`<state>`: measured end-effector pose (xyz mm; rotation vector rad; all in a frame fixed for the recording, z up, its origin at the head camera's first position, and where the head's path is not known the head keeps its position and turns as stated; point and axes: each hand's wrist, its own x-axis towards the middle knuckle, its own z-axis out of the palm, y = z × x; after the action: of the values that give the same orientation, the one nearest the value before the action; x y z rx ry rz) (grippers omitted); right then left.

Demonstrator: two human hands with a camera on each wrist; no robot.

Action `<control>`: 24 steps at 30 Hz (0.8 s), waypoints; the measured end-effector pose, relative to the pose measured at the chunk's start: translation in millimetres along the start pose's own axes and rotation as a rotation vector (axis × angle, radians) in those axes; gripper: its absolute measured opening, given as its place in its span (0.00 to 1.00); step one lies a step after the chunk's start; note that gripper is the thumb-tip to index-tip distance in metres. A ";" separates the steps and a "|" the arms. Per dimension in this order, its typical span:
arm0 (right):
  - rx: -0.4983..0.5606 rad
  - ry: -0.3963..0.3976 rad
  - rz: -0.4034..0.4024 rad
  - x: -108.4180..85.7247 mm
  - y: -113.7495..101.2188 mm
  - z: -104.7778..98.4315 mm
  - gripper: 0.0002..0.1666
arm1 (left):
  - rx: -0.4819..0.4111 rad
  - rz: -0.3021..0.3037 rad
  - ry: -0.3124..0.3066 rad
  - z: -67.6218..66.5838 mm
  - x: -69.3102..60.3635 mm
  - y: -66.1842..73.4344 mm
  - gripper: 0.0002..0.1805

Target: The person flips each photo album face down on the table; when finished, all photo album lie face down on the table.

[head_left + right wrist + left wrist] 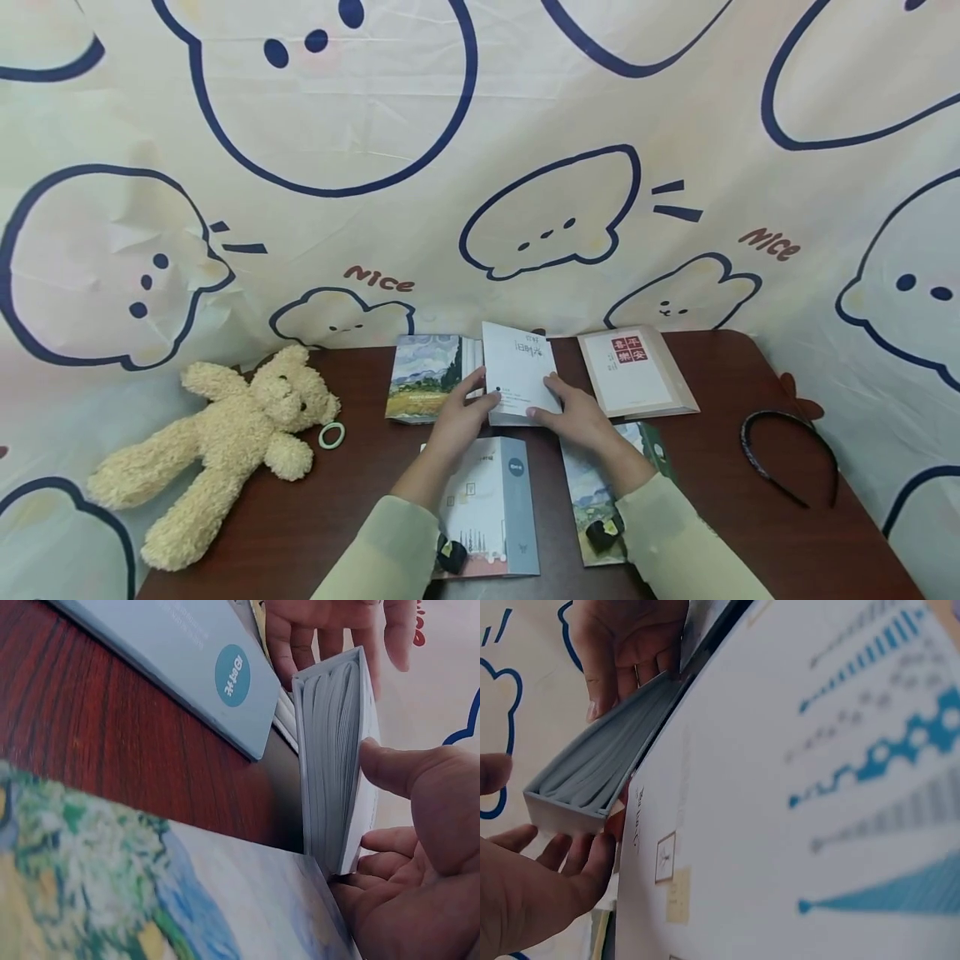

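A thick white book with small dark print on its cover is between my two hands, tilted up over the far middle of the table. My left hand grips its left edge, fingers underneath. On the opposite edge, my right hand holds it with the thumb on the cover and the other fingers below. The wrist views show its page block inside stiff covers. Below the hands lie a white folder with a blue-grey strip and a painted-landscape cover, partly hidden by the right arm.
Behind the left hand lies a landscape-covered book. A white book with red characters lies back right, and a black headband near the right edge. On the left are a plush bear and a pale green ring.
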<state>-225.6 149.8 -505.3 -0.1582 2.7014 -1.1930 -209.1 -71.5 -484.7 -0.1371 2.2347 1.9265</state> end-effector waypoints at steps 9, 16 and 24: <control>0.065 -0.026 0.004 1.1 -0.9 2.3 0.49 | -0.055 0.018 0.031 -4.5 0.0 5.5 0.27; 0.127 -0.034 -0.003 0.5 0.4 4.3 0.49 | -0.014 0.071 0.013 -8.1 -1.8 7.7 0.32; 0.248 -0.048 -0.002 -0.7 -0.4 9.5 0.48 | 0.093 0.113 0.019 -13.8 -4.4 10.4 0.33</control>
<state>-222.9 142.8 -511.2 -0.1523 2.4859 -1.4899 -207.9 -83.8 -471.8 -0.0164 2.3872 1.8778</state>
